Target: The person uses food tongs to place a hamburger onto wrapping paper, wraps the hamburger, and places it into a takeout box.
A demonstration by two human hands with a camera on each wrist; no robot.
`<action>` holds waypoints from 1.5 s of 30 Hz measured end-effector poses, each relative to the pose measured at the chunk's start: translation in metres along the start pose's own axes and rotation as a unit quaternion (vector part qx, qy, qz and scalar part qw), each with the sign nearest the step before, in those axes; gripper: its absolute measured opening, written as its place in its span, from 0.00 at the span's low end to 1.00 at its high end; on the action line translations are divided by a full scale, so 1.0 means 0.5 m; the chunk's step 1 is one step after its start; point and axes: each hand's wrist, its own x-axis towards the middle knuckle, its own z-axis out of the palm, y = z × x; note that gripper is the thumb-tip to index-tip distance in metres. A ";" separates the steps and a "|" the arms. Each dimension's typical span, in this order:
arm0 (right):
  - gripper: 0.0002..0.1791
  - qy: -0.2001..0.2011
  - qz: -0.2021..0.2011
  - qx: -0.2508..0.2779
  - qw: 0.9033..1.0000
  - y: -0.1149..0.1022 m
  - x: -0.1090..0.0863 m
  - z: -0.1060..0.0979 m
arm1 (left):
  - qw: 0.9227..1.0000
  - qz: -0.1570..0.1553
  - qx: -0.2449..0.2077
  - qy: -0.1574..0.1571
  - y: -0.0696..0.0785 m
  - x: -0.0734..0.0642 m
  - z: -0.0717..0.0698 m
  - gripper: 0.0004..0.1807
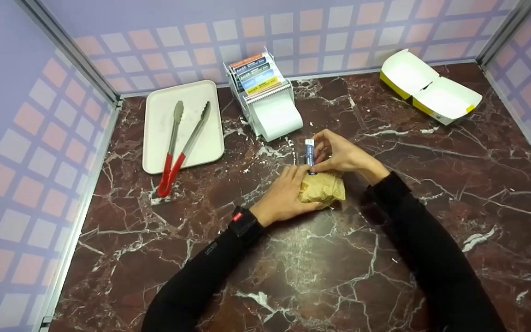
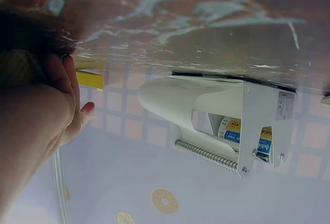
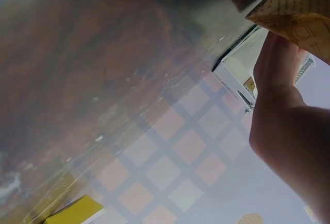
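A small package (image 1: 323,188) wrapped in yellowish-brown printed paper lies on the dark marble-patterned table. My left hand (image 1: 286,196) holds it from the left, thumb along the near side and fingers along the far side. At the package's far edge, my right hand (image 1: 346,154) pinches a blue-and-white sticker label (image 1: 309,154) between thumb and fingers. The label stands up from the paper, its lower end right at the wrapping. In the right wrist view, a folded corner of the printed paper (image 3: 301,18) juts out beside the right hand (image 3: 281,74), whose fingertips are hidden.
Behind the hands stands a white label dispenser (image 1: 265,99) with several coloured sticker rolls. To the left, red-handled tongs (image 1: 172,168) lie across a white tray (image 1: 155,138). An opened yellow-and-white food box (image 1: 431,87) sits at the back right. Tiled-pattern walls enclose three sides.
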 end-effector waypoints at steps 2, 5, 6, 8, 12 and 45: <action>0.44 -0.004 0.002 -0.003 1.000 0.000 0.001 -0.001 | 1.000 0.003 0.008 -0.001 -0.001 0.002 0.000 0.50; 0.45 -0.011 0.002 0.001 1.000 0.000 0.001 -0.002 | 1.000 0.003 0.011 -0.002 -0.002 0.003 -0.001 0.51; 0.45 -0.012 0.001 0.002 1.000 0.000 0.000 -0.003 | 1.000 0.003 0.011 -0.002 -0.002 0.003 -0.001 0.51; 0.46 -0.014 -0.003 0.005 1.000 0.000 -0.001 -0.003 | 1.000 0.002 0.008 -0.001 -0.003 0.003 0.000 0.51; 0.47 -0.009 -0.005 -0.002 1.000 0.001 -0.006 -0.002 | 1.000 0.001 -0.001 0.001 -0.004 0.003 0.001 0.51; 0.40 -0.149 0.008 -0.163 0.975 -0.002 -0.049 -0.027 | 0.983 0.073 0.157 0.067 0.025 -0.015 0.022 0.56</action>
